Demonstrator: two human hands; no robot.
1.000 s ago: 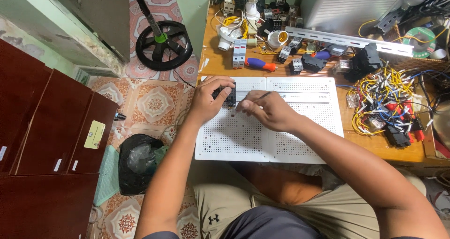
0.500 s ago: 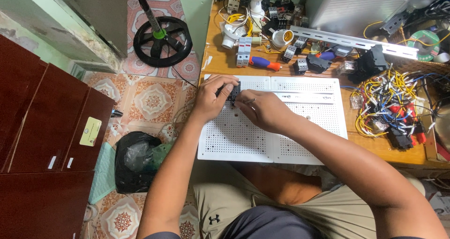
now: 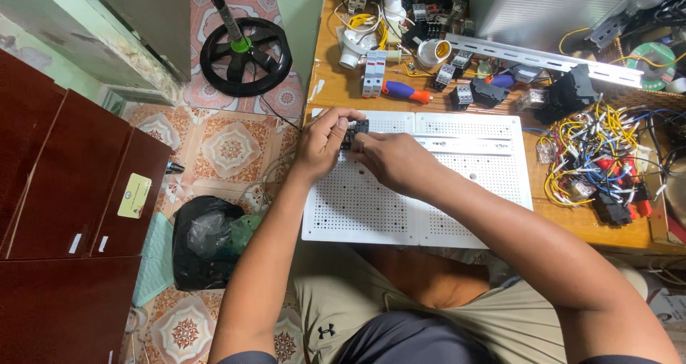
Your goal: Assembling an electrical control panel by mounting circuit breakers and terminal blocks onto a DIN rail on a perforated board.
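At far left stand dark red-brown cabinets (image 3: 64, 214) on patterned floor tiles, with a crumpled black plastic bag (image 3: 204, 239) and a round black fan base (image 3: 245, 55) nearby. On the wooden bench (image 3: 336, 64) lies a flat white perforated panel (image 3: 371, 207), and at its upper left edge the left hand (image 3: 325, 139) and right hand (image 3: 389, 160) meet, both pinching a small boxy black component (image 3: 355, 132) between their fingertips. Further right sit a blue-and-orange screwdriver (image 3: 406, 91), a ribbed metal rail (image 3: 550, 60) and a tangle of yellow, red and white wires (image 3: 593, 157).

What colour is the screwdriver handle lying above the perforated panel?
Blue with an orange tip, the screwdriver, seen in the head view.
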